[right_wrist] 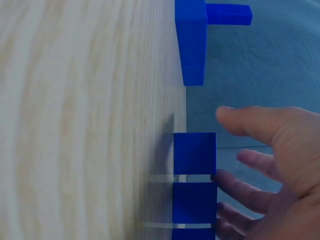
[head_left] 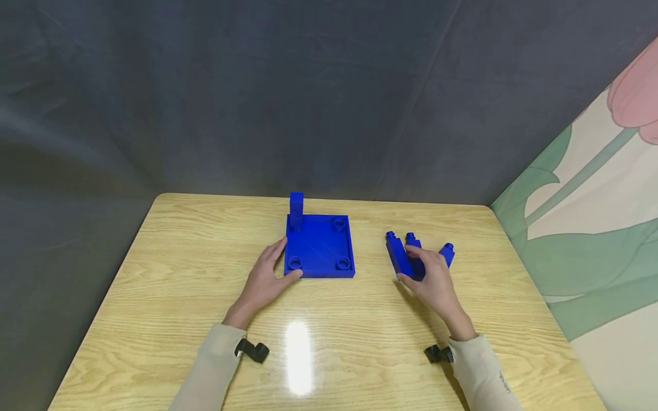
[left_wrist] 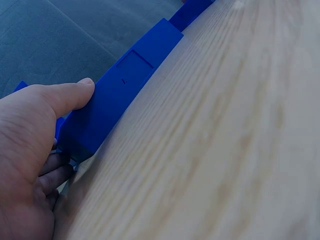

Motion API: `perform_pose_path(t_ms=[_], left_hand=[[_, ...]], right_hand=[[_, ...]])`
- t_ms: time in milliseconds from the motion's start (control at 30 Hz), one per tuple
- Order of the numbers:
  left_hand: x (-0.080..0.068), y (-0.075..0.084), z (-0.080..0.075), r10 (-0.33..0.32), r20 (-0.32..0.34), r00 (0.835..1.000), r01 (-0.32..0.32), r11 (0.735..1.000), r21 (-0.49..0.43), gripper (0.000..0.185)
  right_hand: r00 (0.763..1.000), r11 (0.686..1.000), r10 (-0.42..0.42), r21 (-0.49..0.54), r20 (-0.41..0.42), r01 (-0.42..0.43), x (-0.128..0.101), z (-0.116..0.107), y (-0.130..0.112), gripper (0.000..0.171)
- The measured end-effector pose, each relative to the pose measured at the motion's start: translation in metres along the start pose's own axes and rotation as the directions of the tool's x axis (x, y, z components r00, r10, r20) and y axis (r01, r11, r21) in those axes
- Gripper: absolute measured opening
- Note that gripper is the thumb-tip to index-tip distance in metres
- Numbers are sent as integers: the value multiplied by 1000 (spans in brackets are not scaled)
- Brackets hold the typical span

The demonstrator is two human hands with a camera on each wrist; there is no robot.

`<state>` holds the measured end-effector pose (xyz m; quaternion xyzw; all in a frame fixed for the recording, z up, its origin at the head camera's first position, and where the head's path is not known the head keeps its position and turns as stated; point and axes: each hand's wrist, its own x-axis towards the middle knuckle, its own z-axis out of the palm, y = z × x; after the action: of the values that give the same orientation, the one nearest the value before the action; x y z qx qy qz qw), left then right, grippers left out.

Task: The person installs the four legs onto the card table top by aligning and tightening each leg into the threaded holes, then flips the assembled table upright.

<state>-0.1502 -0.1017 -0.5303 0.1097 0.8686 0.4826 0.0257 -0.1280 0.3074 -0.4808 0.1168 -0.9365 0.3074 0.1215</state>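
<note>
We steady the blue base plate (head_left: pixel 320 246) mid-table with our left hand (head_left: pixel 264 282), fingers straight; 1 peg (head_left: pixel 296 210) stands seated. Right hand (head_left: pixel 434 282), fingers loosely open, touches 3 loose pegs (head_left: pixel 398 254). Next we judge: grip 1, align over a socket.

This looks like a staged recording booth, not a lived-in room. A small light wood-grain counter (head_left: pixel 329 342) with rounded corners stands alone, closed in from nine o'clock to one o'clock by a draped dark grey cloth backdrop (head_left: pixel 257 97). At three o'clock a printed screen with a pink tulip and green leaves (head_left: pixel 591 217) walls off the side. On the counter lie only plain blue plastic parts: a square base plate (head_left: pixel 321 248) and pegs (head_left: pixel 406 254).
</note>
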Motion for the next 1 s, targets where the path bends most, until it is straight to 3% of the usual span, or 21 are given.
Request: perform_pose_path(t_ms=[400, 700, 1000], left_hand=[[0, -1, 1, 9, -15, 1000, -9, 1000, 2, 98], [1, -1, 1, 14, -9, 1000, -14, 1000, 0, 98], [1, -2, 1, 20, -7, 1000, -20, 1000, -4, 98]], right_hand=[[999, 995, -51, -79, 19, 52, -3, 3, 2, 78], [995, 988, -97, -118, 8, 97, -4, 6, 4, 71], [998, 984, -62, -169, 15, 64, -3, 11, 2, 65]])
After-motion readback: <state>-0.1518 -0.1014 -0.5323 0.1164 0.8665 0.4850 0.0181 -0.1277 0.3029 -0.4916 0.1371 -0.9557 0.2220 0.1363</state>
